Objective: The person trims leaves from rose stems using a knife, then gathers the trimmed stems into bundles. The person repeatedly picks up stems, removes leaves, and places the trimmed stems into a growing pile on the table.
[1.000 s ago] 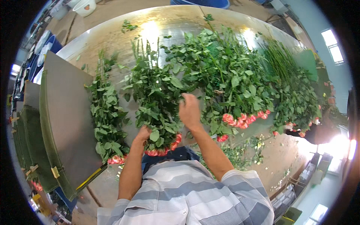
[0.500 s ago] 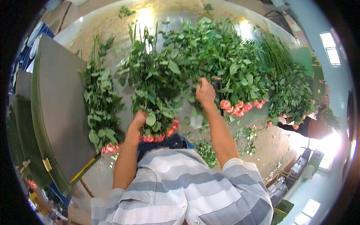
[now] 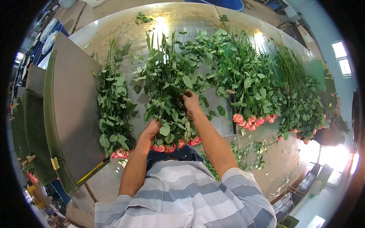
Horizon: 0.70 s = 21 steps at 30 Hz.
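Head view, item 1: my left hand (image 3: 153,127), curled shut round the lower part of the middle rose bunch (image 3: 167,98), just above its pink-red heads (image 3: 173,146); fingers mostly buried in leaf, so grip depth can't be told exactly. Item 2: my right hand (image 3: 191,100), further up the same bunch, fingers (image 3: 186,95) pinched closed on stems/foliage near mid-length; which single stem, if any, I can't tell. Key relation: bunch's long axis runs straight away from me, heads toward my chest, cut stem ends (image 3: 159,38) pointing to the far side of the steel table (image 3: 125,26). So stems lie fwd of both sets of fingers, heads behind/below them; left hand is nearer the heads, right hand nearer the stem ends, the two hands just apart along that one axis. Item 3: a thinner bunch (image 3: 112,102) lies left of my left fingers, parallel, heads also toward me, near but not touching my hand. Item 4: a larger bunch (image 3: 247,87) lies right of my right fingers, same orientation, a strip of bare table between. Item 5: further bunches (image 3: 304,106) well apart to the right. Item 6: green-edged boards (image 3: 68,114) leaning at far left. Item 7: loose stripped leaves (image 3: 247,152) on table, right of my right forearm.
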Tool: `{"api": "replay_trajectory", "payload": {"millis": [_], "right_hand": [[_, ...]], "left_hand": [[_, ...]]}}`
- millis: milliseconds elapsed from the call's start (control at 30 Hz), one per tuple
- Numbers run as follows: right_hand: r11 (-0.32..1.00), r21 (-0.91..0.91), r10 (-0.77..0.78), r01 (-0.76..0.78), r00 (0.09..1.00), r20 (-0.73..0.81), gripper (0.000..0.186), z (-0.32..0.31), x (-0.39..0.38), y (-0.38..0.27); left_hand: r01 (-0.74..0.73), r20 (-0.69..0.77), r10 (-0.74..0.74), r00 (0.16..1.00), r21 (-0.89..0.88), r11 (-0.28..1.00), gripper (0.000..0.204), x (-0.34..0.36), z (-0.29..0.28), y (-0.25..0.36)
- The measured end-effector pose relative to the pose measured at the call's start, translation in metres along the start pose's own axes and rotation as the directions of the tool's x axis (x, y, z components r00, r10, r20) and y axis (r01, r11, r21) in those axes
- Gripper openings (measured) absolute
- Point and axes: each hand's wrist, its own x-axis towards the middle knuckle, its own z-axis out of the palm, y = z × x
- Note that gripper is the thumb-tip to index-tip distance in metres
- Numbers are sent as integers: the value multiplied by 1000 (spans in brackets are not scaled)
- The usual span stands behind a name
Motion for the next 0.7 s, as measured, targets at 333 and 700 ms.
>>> {"api": "replay_trajectory", "payload": {"millis": [333,700], "right_hand": [[722,-654,-315,226,949,-19,45,-12,-35,-25],[617,-772,-283,153,958,-36,28,-56,-65,-47]], "left_hand": [[-618,426,499,755,715,325,27,31,-11,-37],[-50,60,70,996,-283,958,26,7,12,-19]]}}
